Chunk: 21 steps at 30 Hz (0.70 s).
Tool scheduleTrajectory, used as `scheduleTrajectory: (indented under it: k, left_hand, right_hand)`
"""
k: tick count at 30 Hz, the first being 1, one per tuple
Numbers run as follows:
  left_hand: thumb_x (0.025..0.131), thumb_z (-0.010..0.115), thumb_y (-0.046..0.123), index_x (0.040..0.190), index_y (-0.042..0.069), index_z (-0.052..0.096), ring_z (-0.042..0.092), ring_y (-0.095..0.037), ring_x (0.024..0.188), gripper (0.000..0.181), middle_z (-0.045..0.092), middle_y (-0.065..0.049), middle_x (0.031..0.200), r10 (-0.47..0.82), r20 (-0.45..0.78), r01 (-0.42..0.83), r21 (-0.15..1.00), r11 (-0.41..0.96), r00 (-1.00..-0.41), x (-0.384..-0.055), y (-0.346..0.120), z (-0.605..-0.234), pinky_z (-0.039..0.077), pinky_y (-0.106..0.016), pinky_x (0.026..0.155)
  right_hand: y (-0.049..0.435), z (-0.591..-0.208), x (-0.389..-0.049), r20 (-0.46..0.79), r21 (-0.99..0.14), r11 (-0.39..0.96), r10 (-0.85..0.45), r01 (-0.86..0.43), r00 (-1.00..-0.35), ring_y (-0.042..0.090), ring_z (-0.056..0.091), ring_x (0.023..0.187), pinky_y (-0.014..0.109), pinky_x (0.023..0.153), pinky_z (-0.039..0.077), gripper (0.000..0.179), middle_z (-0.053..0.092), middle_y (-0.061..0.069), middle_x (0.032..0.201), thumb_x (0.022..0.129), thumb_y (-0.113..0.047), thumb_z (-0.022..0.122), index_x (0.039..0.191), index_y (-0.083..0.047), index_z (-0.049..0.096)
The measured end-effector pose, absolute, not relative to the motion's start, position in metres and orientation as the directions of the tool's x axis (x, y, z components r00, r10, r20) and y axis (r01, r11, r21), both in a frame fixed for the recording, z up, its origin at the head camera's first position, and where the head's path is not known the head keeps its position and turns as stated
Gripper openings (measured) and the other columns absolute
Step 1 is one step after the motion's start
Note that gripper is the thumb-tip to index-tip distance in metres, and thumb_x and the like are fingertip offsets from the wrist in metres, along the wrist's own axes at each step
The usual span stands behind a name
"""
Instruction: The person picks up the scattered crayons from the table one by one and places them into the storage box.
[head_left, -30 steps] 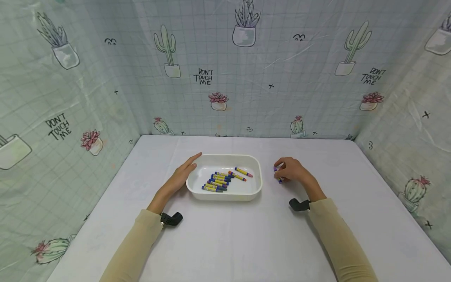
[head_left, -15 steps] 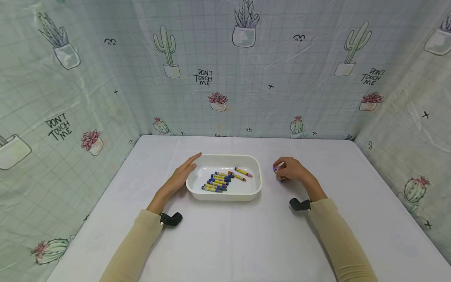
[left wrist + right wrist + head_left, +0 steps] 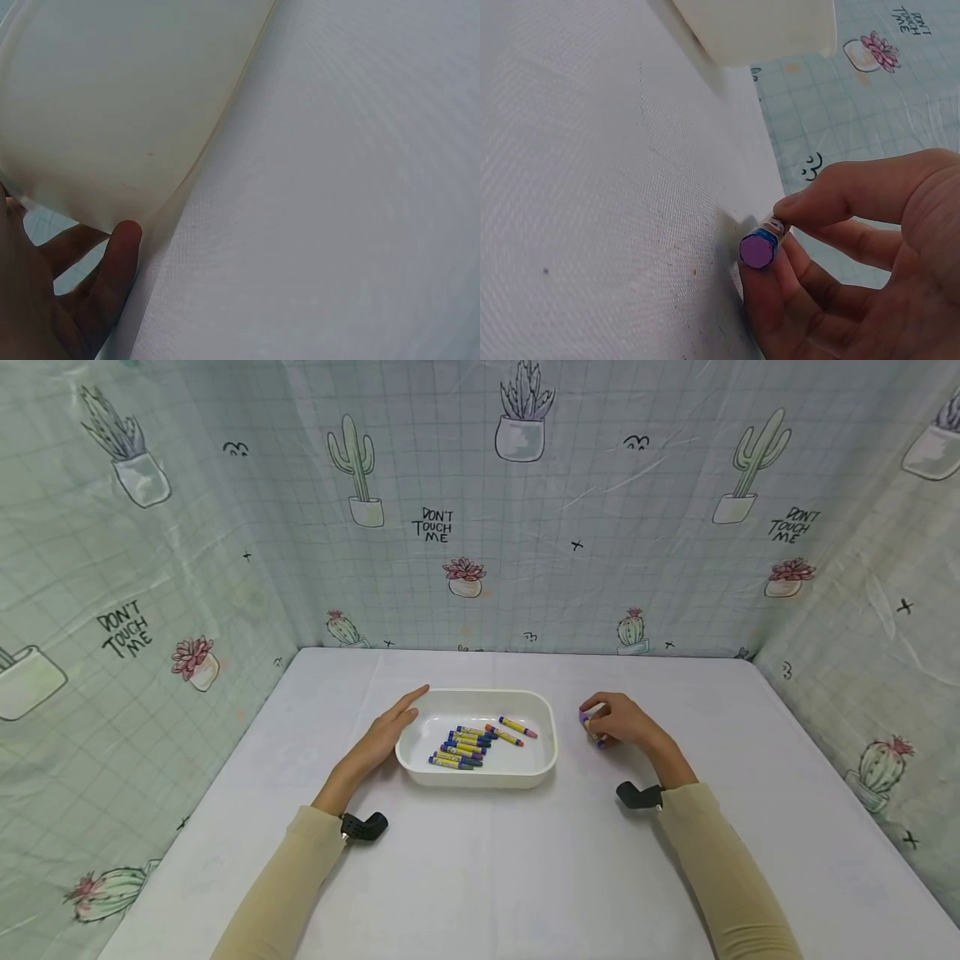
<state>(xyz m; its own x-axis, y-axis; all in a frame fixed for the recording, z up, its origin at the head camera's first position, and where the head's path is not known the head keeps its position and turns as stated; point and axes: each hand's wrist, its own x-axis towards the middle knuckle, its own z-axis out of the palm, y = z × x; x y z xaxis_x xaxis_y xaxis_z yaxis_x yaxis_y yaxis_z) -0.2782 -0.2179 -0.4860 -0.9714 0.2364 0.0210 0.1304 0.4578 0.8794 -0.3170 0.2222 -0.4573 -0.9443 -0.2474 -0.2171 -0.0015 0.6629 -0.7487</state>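
A white tray [image 3: 476, 780] holds several crayons with yellow wrappers [image 3: 467, 747], most lying side by side left of its middle. Two more, an orange crayon [image 3: 505, 735] and a pink-tipped crayon [image 3: 517, 727], lie apart to their right. My left hand [image 3: 382, 735] rests against the tray's left end, fingers extended along the rim. In the left wrist view, its fingertips [image 3: 127, 232] touch the tray's outer wall. Right of the tray, my right hand [image 3: 624, 721] pinches a purple crayon [image 3: 759, 250] between thumb and fingers, close to the tabletop; the fingers hide part of it.
A white cloth covers the table [image 3: 487, 868]. Behind it and along both sides hangs a curtain [image 3: 570, 585] printed with cacti. Black wrist cameras [image 3: 365, 827] sit on both wrists, just past the beige sleeves [image 3: 292, 877].
The purple crayon has shifted slightly in my right hand's fingers, and that hand has moved a touch to the left. My left hand and the tray stay in place.
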Motion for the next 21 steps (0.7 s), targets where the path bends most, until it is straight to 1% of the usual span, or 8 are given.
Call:
scheduleTrajectory:
  k: [5,13,21]
  left_hand:
    - [0.113,0.033,0.038,0.162,0.041,0.031,0.026,-0.032,0.159,0.049,0.029,0.001,0.172,0.238,0.028,0.135,0.884,0.447,-0.971,-0.2782,-0.2174,-0.4866,0.019,-0.063,0.127]
    - [0.113,0.031,0.041,0.163,0.039,0.029,0.024,-0.034,0.16,0.05,0.026,-0.001,0.173,0.241,0.033,0.142,0.881,0.451,-0.97,-0.2767,-0.2188,-0.4869,0.017,-0.064,0.127]
    - [0.112,0.033,0.043,0.161,0.042,0.031,0.024,-0.031,0.16,0.049,0.027,0.002,0.172,0.249,0.031,0.141,0.889,0.436,-0.968,-0.2762,-0.2191,-0.4873,0.017,-0.061,0.129]
  right_hand:
    - [0.2211,-0.4566,-0.3167,-0.22,-0.756,0.655,-0.236,0.013,-0.946,0.022,0.066,0.087,0.03,0.069,0.06,0.045,0.066,0.021,0.114,0.093,-0.009,0.066,0.137,-0.001,0.059]
    - [0.2181,-0.456,-0.3188,-0.217,-0.748,0.663,-0.209,0.025,-0.954,0.022,0.066,0.084,0.029,0.068,0.059,0.044,0.065,0.019,0.112,0.093,-0.009,0.067,0.136,-0.004,0.059]
    - [0.2151,-0.449,-0.3149,-0.198,-0.746,0.666,-0.204,0.013,-0.959,0.025,0.065,0.086,0.029,0.071,0.061,0.044,0.063,0.02,0.114,0.094,-0.009,0.067,0.137,-0.005,0.059]
